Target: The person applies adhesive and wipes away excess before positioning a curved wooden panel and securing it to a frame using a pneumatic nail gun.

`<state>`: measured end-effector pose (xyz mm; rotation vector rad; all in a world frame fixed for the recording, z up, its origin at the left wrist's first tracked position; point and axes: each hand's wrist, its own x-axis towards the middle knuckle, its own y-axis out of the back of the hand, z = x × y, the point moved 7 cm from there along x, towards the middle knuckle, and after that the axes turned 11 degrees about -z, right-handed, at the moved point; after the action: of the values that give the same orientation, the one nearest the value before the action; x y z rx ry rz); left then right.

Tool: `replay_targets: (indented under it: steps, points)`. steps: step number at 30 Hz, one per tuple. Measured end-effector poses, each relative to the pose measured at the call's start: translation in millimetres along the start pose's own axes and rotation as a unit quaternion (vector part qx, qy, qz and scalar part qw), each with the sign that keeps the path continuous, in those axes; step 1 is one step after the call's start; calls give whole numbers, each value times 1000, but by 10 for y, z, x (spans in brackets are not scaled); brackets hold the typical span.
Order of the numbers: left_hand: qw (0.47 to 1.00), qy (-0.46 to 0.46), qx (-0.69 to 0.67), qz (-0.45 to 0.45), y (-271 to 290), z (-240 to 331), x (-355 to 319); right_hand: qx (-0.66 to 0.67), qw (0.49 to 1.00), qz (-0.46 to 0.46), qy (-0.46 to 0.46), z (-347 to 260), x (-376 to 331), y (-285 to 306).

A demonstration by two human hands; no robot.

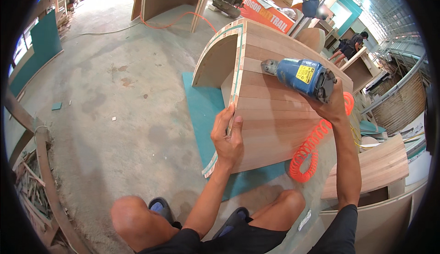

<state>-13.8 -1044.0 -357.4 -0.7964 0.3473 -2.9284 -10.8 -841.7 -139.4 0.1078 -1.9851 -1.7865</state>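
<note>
A curved wooden cabinet piece (270, 137), faced with narrow strips, lies before me on a teal board (198, 105). Its near-left edge is in my left hand (227, 144), with the fingers closed over the rim and the thumb on the strip side. My right hand (333, 105) is wrapped round the handle of a blue air nailer (300, 76) with a yellow label. The nailer's nose points left over the strips; whether it touches them I cannot tell. An orange coiled air hose (306, 160) hangs below my right hand.
Curved wooden parts (366, 167) stand at the right, near my forearm. Scrap wood (30, 203) lies at the far left. A tall wooden frame (169, 0) and an orange box (266, 13) stand behind. A person (353, 45) bends over at the far right.
</note>
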Motion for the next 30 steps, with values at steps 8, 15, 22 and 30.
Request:
replay_targets:
  steps: [8,15,22,30]
  points:
    - [1000,15,-18,4,-17,-66,-27,-18,991,38,126,-309,141,188]
    - [1000,11,-17,2,-49,-34,-16,-4,993,36,112,-302,158,243]
    - [999,10,-30,13,-52,-60,-24,4,992,3,125,-377,165,208]
    - [999,24,-41,25,-42,-101,-50,-21,993,-30,112,-330,86,150]
